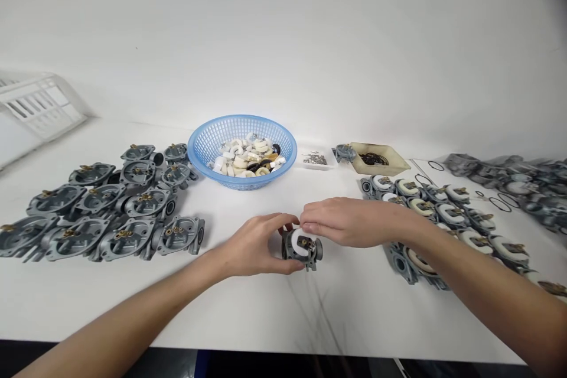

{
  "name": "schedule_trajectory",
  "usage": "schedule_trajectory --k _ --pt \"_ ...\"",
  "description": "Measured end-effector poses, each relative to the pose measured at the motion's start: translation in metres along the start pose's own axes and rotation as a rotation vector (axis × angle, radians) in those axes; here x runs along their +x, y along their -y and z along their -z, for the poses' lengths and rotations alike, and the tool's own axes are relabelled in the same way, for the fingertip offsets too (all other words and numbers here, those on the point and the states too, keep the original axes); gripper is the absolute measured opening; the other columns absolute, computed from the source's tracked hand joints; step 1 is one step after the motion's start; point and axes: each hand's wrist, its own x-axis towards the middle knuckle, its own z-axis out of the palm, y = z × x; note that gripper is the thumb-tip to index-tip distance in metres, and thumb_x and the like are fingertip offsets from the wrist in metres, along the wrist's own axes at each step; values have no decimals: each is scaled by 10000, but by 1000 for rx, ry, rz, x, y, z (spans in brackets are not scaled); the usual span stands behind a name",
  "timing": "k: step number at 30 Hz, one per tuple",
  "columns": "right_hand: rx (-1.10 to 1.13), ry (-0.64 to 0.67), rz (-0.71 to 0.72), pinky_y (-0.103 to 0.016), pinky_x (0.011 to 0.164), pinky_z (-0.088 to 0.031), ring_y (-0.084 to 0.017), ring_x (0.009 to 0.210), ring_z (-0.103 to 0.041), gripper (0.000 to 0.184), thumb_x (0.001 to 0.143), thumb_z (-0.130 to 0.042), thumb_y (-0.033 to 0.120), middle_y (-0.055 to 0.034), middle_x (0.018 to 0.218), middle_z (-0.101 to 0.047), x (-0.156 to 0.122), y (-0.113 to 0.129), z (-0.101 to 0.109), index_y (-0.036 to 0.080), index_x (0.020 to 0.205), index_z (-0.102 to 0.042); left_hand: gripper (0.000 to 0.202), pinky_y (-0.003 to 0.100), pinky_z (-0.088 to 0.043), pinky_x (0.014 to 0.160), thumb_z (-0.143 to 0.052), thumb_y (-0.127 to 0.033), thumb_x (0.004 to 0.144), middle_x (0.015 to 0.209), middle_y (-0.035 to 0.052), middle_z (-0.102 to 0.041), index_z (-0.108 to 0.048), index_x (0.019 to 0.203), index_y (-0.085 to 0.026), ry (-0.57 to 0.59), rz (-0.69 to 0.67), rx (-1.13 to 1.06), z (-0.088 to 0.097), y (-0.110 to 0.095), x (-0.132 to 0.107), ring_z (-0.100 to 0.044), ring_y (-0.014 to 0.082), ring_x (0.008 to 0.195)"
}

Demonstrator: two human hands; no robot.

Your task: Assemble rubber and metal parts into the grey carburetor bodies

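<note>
Grey cast-metal carburetor body (302, 250) rests on the white surface (248, 307) between your hands, held by your left hand (257, 245), curled round its edge. Your right hand (349, 221) pinches the white rubber ring (296, 240) on its face, partly hiding the ring's seating.

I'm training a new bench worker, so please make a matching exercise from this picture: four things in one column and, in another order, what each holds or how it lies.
Things
1. blue mesh basket
2. beige tray
3. grey carburetor bodies on the left
4. carburetor body between the hands

Descriptions
A. holds black rubber rings
B. gripped by the left hand, with the right hand at its white disc
C. holds white, cream and black rings
D. lie grouped together, no white discs showing

Pairs: 1-C, 2-A, 3-D, 4-B
</note>
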Motion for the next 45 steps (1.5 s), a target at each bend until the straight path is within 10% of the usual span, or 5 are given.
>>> schedule_trajectory --k 19,31,39,45 --pt "-4 -577 150 -335 810 -537 -191 947 -626 309 862 -658 171 -35 1091 -658 -9 -5 -74 229 1146 -552 458 268 -441 715 -828 -338 721 958 -33 -671 -594 1103 -245 39 34 74 -1 2 1 -623 171 833" --pt "157 -596 218 -333 913 -546 -196 1098 -603 489 833 -647 104 -40 1204 -671 -9 -15 -82 233 1290 -532 492 281 -486 807 -789 -247 728 1051 -22 -670 -570 1168 -251 -6 35 15 -2 -7 0 -638 172 901" --pt "32 -723 109 -344 997 -530 -199 1159 -626 385 938 -596 212 -45 1259 -656 -31 -33 -64 271 1315 -541 336 285 -503 806 -732 -227 810 1044 2 -672 -603 1120 -244 -64 -25 31 -7 -6 -2 -639 166 881" --pt "-258 -703 -301 -401 907 -531 -265 1072 -663 344 959 -530 380 -63 1243 -688 -44 -83 5 249 1259 -634 327 297 -520 827 -754 -279 807 1063 18 -679 -623 1104 -237 -96 -32 24 -10 -5 -3 -660 179 885"
